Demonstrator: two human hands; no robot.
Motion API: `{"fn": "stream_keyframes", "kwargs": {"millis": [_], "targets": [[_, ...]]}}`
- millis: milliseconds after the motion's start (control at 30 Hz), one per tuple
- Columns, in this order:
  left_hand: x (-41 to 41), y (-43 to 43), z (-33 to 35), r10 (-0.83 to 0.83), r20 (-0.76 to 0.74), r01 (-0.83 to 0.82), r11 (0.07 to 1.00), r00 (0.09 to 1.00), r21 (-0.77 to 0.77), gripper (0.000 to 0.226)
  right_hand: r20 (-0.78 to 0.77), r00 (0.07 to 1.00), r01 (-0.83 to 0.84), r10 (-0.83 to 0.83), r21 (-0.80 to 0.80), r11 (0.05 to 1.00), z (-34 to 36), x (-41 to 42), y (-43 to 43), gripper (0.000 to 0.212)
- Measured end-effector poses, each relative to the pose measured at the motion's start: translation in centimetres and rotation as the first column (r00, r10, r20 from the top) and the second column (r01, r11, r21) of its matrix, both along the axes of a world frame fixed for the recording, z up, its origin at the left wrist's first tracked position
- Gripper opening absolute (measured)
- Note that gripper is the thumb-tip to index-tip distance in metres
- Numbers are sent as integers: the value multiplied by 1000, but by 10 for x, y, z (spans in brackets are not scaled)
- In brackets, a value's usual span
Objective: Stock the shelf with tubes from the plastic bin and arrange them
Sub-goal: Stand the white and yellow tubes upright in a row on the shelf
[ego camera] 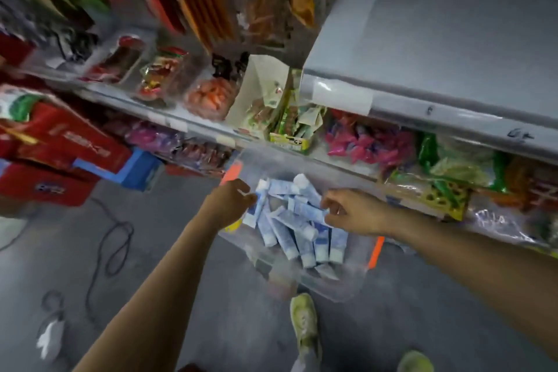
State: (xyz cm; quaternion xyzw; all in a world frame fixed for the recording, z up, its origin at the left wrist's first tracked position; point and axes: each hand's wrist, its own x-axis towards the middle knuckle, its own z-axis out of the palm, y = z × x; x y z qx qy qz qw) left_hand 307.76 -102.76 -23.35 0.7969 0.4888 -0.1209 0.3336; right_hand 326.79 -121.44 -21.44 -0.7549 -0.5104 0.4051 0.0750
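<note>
A clear plastic bin (338,284) with orange handles sits on the floor below the shelves. Several blue-and-white tubes (297,232) lie piled inside it. My left hand (231,201) reaches into the bin's left side with fingers curled onto a tube at the pile's edge. My right hand (351,211) reaches in from the right and pinches a tube near the top of the pile. A bare grey shelf (437,39) is at the upper right. The picture is blurred by motion.
Packed goods fill the shelves to the left and below the grey shelf. Red cartons (51,154) stand at the left. A black cable (111,248) loops on the floor. My shoes (305,326) are just in front of the bin.
</note>
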Motion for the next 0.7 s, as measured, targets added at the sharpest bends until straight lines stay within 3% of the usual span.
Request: {"fn": "stream_keyframes", "kwargs": {"millis": [167, 267, 333, 400, 500, 633, 700], "targets": [[1, 14, -87, -232, -240, 260, 961, 943, 96, 45, -46, 999, 19, -30, -216, 976, -83, -23, 15, 28], [4, 15, -126, -326, -463, 425, 896, 824, 127, 49, -17, 999, 41, -49, -332, 943, -122, -38, 18, 17], [7, 16, -144, -325, -586, 484, 865, 742, 134, 49, -19, 998, 51, -64, -408, 912, -144, -48, 15, 34], [10, 17, -159, -330, -667, 534, 836, 668, 122, 49, -55, 996, 31, -65, -474, 880, -159, -56, 9, 33], [11, 19, -179, -331, -716, 576, 809, 615, 120, 49, -44, 999, -51, 31, -561, 826, -176, -63, 0, 54], [10, 19, -192, -298, -706, 524, 843, 642, 121, 43, 43, 981, -130, 188, -573, 809, -182, -66, -2, 41], [8, 19, -193, -264, -698, 461, 881, 665, 106, 55, 88, 969, -141, 229, -565, 813, -179, -66, 1, 38]]}}
